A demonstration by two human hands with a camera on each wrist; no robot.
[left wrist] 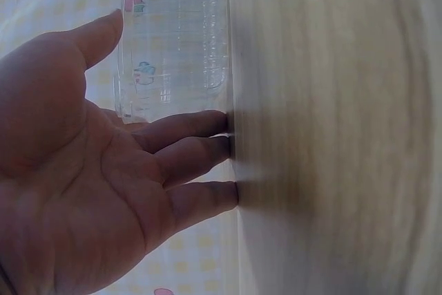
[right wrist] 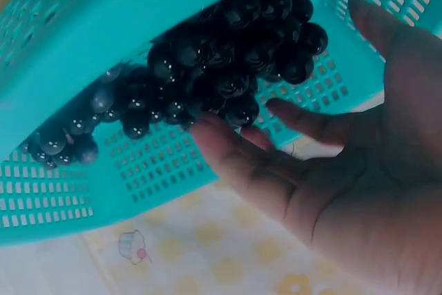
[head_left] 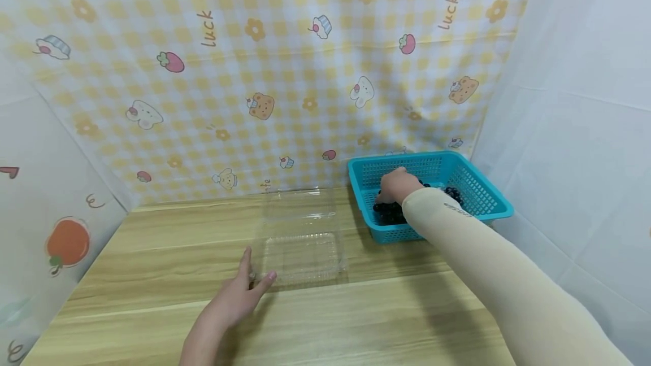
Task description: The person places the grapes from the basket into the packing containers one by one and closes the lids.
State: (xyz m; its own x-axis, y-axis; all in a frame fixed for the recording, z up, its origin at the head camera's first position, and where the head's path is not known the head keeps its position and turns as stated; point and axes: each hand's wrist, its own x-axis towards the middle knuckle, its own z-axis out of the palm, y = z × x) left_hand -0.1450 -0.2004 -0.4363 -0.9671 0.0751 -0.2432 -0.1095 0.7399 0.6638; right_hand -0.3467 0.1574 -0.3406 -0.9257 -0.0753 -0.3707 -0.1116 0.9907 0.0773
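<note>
A clear plastic clamshell box (head_left: 302,256) lies opened out on the table, its lid side toward the back. My left hand (head_left: 238,300) is at the box's near left corner, thumb and fingers spread; in the left wrist view several fingertips rest on the tabletop. Dark grapes (right wrist: 228,67) lie in bunches inside a turquoise plastic basket (head_left: 485,185). Over the basket's left part, my right hand (head_left: 399,185) reaches down to the grapes. Seen from the right wrist, its fingers are extended and loosely bent, with a fingertip at the grapes' edge and thumb apart.
The wood-grain table (head_left: 152,275) meets a yellow checked cloth (head_left: 285,72) hanging at the back. White sheets (head_left: 585,157) hang along both sides. Just right of the clear box stands the basket, close to the back cloth.
</note>
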